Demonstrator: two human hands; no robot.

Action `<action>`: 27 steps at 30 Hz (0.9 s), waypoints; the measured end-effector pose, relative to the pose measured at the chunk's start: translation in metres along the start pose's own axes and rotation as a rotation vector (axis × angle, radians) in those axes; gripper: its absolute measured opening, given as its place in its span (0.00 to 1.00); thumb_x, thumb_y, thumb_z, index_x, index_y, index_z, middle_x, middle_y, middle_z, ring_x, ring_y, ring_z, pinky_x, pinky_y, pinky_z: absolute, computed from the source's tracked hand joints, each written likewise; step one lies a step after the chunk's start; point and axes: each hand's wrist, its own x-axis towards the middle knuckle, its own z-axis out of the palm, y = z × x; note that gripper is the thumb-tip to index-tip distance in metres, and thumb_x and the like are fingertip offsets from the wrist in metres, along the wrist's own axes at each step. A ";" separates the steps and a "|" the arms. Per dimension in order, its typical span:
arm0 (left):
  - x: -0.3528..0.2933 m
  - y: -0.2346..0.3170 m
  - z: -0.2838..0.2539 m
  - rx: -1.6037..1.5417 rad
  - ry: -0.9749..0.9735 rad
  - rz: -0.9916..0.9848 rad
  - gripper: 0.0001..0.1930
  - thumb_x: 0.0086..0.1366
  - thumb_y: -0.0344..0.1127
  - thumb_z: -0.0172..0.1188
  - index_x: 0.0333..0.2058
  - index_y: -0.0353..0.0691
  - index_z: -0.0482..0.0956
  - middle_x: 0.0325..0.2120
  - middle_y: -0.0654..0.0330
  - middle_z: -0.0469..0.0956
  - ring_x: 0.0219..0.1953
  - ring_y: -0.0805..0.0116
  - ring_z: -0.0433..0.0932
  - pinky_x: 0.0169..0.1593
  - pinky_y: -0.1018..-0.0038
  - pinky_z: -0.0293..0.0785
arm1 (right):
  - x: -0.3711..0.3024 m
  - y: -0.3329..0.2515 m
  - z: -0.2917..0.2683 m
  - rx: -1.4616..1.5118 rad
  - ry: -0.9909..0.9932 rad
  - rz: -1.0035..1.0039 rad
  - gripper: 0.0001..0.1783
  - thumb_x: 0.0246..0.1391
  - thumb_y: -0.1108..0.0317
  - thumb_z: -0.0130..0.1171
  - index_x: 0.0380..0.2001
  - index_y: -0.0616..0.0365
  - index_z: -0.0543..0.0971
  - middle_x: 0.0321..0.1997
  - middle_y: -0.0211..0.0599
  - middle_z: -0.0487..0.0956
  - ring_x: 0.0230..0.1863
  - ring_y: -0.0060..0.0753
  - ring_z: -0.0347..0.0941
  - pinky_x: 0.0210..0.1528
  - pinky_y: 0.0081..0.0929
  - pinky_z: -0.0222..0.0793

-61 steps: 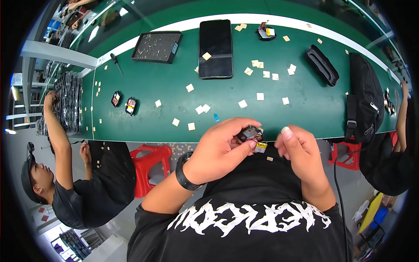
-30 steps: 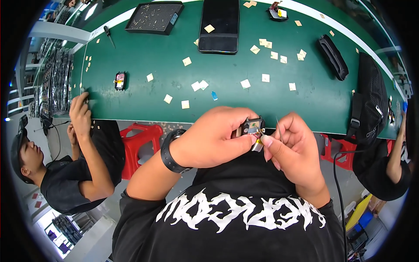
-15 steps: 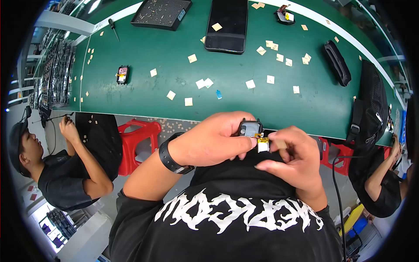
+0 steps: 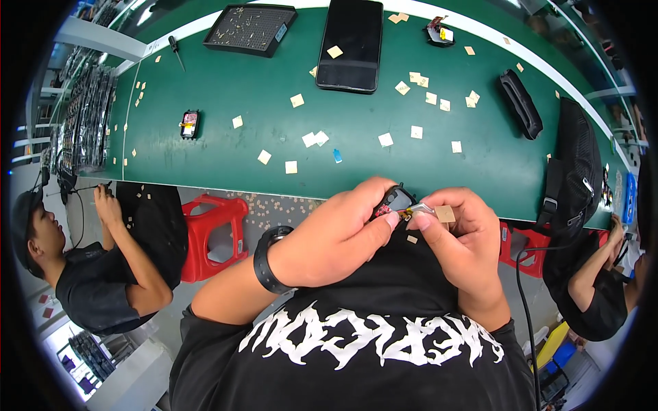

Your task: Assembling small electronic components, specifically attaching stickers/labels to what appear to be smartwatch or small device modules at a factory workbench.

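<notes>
My left grip (image 4: 336, 236) is closed around a small black casing (image 4: 394, 201), with the thumb laid along its near side. The casing is raised in front of my chest, just beyond the near edge of the worktop (image 4: 226, 157), and stands tilted. A silver block (image 4: 419, 207) with yellow tape sits at its right side. My right grip (image 4: 466, 226) is nearly closed: thumb and index finger pinch the silver block. A tan square (image 4: 445, 214) projects at the same fingers; I cannot tell which of them secures it. The two grips are close together, with the casing and block between them.

Layout of the worktop: a second casing (image 4: 190, 125) lies at the left, well apart from my grips. A screwdriver (image 4: 175, 48) lies at the far left, beside a black tray (image 4: 233, 49) containing small bits. To the right of the tray is a dark flat slab (image 4: 350, 75) with one tan square on it. A third casing (image 4: 439, 34) lies at the far side, near the slab. Loose pale squares (image 4: 291, 167) are scattered across the middle, with a blue piece (image 4: 337, 156) among them. At the right are a black trough (image 4: 521, 106) and, next to it, a black bag (image 4: 577, 164).
</notes>
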 end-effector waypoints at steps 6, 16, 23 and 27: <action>-0.002 0.007 0.004 0.215 0.082 0.139 0.15 0.72 0.28 0.47 0.54 0.32 0.67 0.29 0.51 0.73 0.30 0.53 0.72 0.37 0.63 0.70 | -0.001 0.002 0.002 0.082 0.021 0.045 0.05 0.59 0.79 0.64 0.39 0.66 0.80 0.32 0.29 0.82 0.28 0.08 0.70 0.27 0.11 0.62; 0.004 -0.011 0.010 0.397 0.223 0.300 0.11 0.71 0.26 0.49 0.50 0.31 0.70 0.31 0.53 0.75 0.32 0.57 0.75 0.38 0.67 0.71 | 0.002 0.017 0.006 -0.055 0.076 -0.048 0.07 0.54 0.79 0.69 0.37 0.63 0.86 0.34 0.34 0.82 0.27 0.14 0.70 0.26 0.15 0.62; 0.004 -0.014 0.009 0.413 0.175 0.364 0.12 0.70 0.25 0.48 0.51 0.33 0.70 0.36 0.50 0.76 0.35 0.51 0.76 0.40 0.64 0.73 | 0.000 0.013 0.004 -0.358 0.092 -0.240 0.07 0.53 0.78 0.70 0.36 0.64 0.86 0.33 0.37 0.82 0.28 0.20 0.73 0.28 0.17 0.65; 0.004 -0.016 0.010 0.472 0.180 0.360 0.13 0.69 0.25 0.49 0.51 0.33 0.70 0.37 0.49 0.77 0.37 0.48 0.77 0.40 0.62 0.73 | 0.002 0.015 0.004 -0.288 0.055 -0.223 0.07 0.51 0.78 0.71 0.35 0.64 0.86 0.33 0.36 0.81 0.28 0.19 0.73 0.28 0.17 0.66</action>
